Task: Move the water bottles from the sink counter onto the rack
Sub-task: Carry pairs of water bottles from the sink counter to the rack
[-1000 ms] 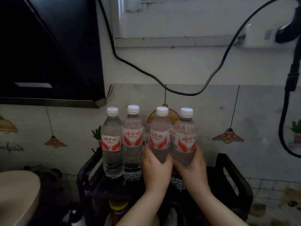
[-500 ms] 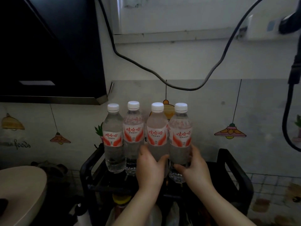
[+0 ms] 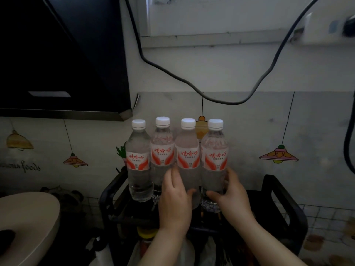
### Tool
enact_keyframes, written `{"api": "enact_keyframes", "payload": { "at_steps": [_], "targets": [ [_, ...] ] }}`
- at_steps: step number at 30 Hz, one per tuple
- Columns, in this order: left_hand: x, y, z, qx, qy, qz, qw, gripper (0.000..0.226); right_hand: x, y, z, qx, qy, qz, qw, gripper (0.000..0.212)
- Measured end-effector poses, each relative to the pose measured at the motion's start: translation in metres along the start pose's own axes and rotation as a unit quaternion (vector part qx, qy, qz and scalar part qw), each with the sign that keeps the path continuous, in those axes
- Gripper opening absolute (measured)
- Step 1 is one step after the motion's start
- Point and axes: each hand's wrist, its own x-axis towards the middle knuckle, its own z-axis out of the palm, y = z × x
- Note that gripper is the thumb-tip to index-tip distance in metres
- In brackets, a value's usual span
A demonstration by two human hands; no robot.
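Clear plastic, four water bottles (image 3: 187, 160) upright on one black rack (image 3: 282, 204), two hands, left (image 3: 175, 200) and right (image 3: 233, 198), each gripping one.

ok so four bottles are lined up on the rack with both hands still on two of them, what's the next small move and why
Probably let go and draw both hands back. All four bottles stand upright in a row on the black rack; the left hand wraps the third bottle and the right hand the fourth bottle, both apparently resting on the rack.
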Motion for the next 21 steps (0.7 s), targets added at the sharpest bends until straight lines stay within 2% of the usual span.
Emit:
{"api": "enact_keyframes", "payload": {
  "at_steps": [8,21],
  "targets": [
    [0.006,-0.012,0.001,0.040,0.010,0.053,0.998,0.081,0.002,0.000,0.005,0.002,0.002,0.000,1.000,0.068],
    [0.000,-0.014,0.002,-0.001,0.012,0.046,0.999,0.077,0.007,0.001,0.010,-0.021,0.008,-0.001,1.000,0.067]
  ]
}}
